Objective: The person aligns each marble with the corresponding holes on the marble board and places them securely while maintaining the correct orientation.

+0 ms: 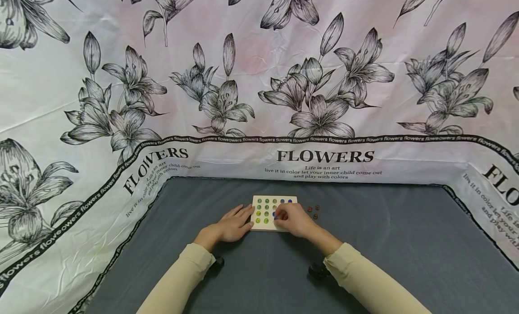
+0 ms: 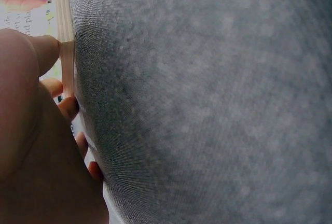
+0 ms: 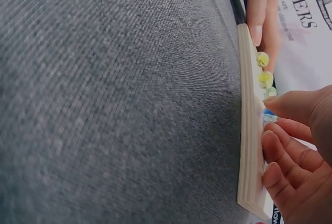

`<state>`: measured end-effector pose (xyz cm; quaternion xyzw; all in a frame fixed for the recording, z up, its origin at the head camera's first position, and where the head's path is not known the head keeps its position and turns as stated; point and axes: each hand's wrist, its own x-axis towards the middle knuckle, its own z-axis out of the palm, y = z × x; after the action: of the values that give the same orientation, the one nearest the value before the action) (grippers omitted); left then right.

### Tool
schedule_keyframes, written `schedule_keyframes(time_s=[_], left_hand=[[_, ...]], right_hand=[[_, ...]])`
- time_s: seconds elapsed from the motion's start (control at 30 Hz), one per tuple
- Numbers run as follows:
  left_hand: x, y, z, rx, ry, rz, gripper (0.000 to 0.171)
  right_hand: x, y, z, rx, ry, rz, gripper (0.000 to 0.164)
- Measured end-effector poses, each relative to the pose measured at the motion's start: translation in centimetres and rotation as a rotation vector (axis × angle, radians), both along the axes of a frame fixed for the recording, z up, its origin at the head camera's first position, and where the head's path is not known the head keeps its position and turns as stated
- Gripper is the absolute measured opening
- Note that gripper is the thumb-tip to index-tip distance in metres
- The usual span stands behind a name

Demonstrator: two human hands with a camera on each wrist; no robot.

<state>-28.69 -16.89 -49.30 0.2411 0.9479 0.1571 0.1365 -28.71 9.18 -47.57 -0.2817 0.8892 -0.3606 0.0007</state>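
Observation:
A pale wooden board with rows of glass marbles lies on the grey cloth. The marbles run from yellow and green on the left to blue at the back right. My left hand rests at the board's left side, its spread fingers and thumb touching the edge. Over the board's right half, my right hand pinches a blue marble between thumb and index finger, right at the board's surface. Part of the board is hidden beneath this hand. Yellow marbles sit along the near row in the right wrist view.
Several reddish-brown marbles lie loose on the cloth just right of the board. Grey cloth covers the table. Behind it hangs a white and pink sheet printed with flowers and lettering.

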Motion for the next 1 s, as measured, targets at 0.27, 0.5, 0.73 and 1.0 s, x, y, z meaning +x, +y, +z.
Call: schedule_keyframes(time_s=[0.27,0.5,0.73,1.0], left_hand=[[-0.2,-0.2,-0.5,-0.005,0.011,0.002,0.061],[-0.2,0.0,-0.2,-0.015,-0.001,0.004,0.062],[0.1,0.2,0.4,-0.013,-0.009,0.015,0.061],[0.3,0.3,0.5,-0.008,-0.016,0.016,0.061]], right_hand=[[0.7,1.6,0.9,0.021,0.006,0.024,0.017],[1.2,4.0,2.0,0.041,0.078,-0.002,0.016],[1.0,6.8,2.1,0.091,0.111,-0.063,0.019],[0.4,9.4,1.1,0.135,0.109,-0.125,0.023]])
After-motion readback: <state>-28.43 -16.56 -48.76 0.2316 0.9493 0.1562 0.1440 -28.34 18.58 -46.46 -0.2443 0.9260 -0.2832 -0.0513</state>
